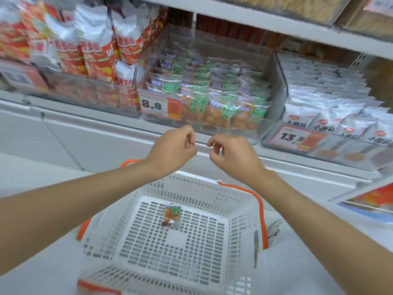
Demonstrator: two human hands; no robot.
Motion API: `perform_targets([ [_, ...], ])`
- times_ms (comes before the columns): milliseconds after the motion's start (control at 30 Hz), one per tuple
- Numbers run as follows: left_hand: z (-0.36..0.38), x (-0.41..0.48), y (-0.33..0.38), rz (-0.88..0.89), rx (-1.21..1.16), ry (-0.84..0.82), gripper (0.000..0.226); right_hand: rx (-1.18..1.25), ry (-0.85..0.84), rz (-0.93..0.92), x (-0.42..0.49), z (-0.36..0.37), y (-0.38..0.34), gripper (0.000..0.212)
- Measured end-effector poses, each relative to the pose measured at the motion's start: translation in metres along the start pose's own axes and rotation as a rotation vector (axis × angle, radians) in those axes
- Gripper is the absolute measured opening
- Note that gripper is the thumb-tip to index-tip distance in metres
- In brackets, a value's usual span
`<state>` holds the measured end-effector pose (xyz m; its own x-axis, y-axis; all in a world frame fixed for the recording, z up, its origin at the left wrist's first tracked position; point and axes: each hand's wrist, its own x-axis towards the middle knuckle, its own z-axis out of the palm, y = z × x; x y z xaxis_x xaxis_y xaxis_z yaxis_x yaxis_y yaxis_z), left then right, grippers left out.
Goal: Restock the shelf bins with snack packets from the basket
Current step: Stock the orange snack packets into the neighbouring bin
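both hands are raised in the air above the far rim of a white slotted plastic basket [240,209] with orange handles, just in front of the shelf edge. the left hand [174,145] has its fingers curled into the palm, thumb against them, and holds nothing that shows. the right hand [231,154] is just beside it, a narrow gap between the two. its fingers are curled too, with the thumb tip near the forefinger. it seems empty as well, though the motion blur leaves that a little unsure. neither hand touches the shelf or the basket.

one small clear snack packet [171,216] with a green label and orange-brown pieces lies flat on the basket floor, nearer the far wall.

on the white metal shelf [85,122] behind the hands stands a clear plastic bin [278,86], filled close to its front wall with rows of green-labelled packets [212,96] of the same kind. a white and orange price tag reading 8.8 [160,105] sits at the bin's front left corner. to its left, another bin holds tall red and white snack bags [95,52]. to its right, a third clear bin holds small white packets [329,116], with a 13.5 price tag [297,138] on its front. a second white shelf [255,20] runs above.
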<state>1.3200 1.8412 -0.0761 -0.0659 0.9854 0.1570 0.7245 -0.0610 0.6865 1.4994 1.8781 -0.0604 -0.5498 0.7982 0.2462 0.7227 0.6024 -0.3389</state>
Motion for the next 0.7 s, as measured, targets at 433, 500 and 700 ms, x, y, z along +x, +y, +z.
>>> perform_targets([
  [433,0.051,-0.047,-0.119,-0.301,0.310,-0.577,0.006,-0.109,-0.968,0.111,-0.030,0.189,0.021,0.043],
  [500,0.054,-0.056,-0.133,-0.355,0.324,-0.617,0.008,-0.143,-1.049,0.089,-0.033,0.226,0.024,0.046],
  [700,0.061,-0.082,-0.153,-0.453,0.344,-0.721,0.009,-0.176,-1.130,0.025,-0.055,0.321,0.024,0.088],
])
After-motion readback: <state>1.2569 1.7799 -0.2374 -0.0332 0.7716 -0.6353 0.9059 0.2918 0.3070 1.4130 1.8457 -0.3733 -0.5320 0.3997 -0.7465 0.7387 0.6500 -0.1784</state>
